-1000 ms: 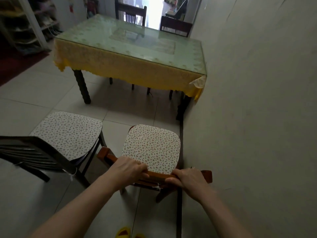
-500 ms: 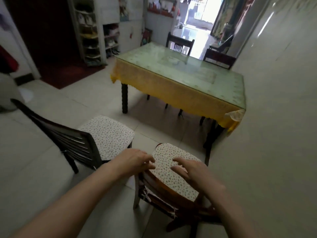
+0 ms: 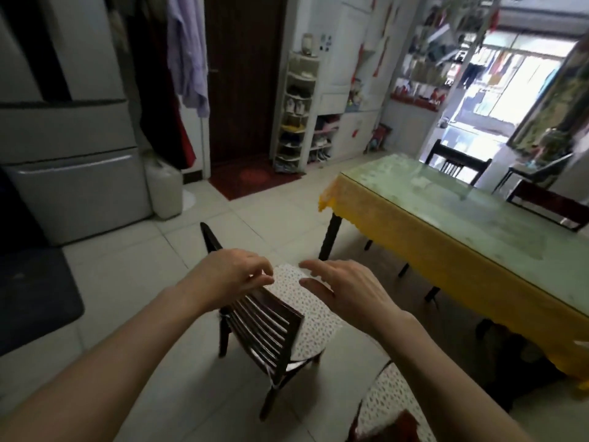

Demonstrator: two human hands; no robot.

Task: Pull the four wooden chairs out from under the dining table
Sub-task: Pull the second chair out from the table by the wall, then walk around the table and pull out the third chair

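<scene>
Two wooden chairs are seen clear of the dining table (image 3: 446,215): the slatted chair (image 3: 267,330) at centre frame and a cushioned chair (image 3: 392,406) at the lower right edge. Two further chairs remain tucked at the far side, one at upper right (image 3: 455,162) and one at the right edge (image 3: 548,205).

Risk, as judged: the pulled chairs stand in the walking path and could be kicked or tipped if the table is rounded without a downward look. The yellow tablecloth (image 3: 414,237) overhangs the surface and could be snagged and dragged by a far chair's backrest.

The left hand (image 3: 232,275) is held with fingers loosely curled, gripping nothing, in front of the slatted chair's top rail. The right hand (image 3: 347,291) is spread wide and empty over that chair's cushion. Both far chairs lie well apart from either hand
</scene>
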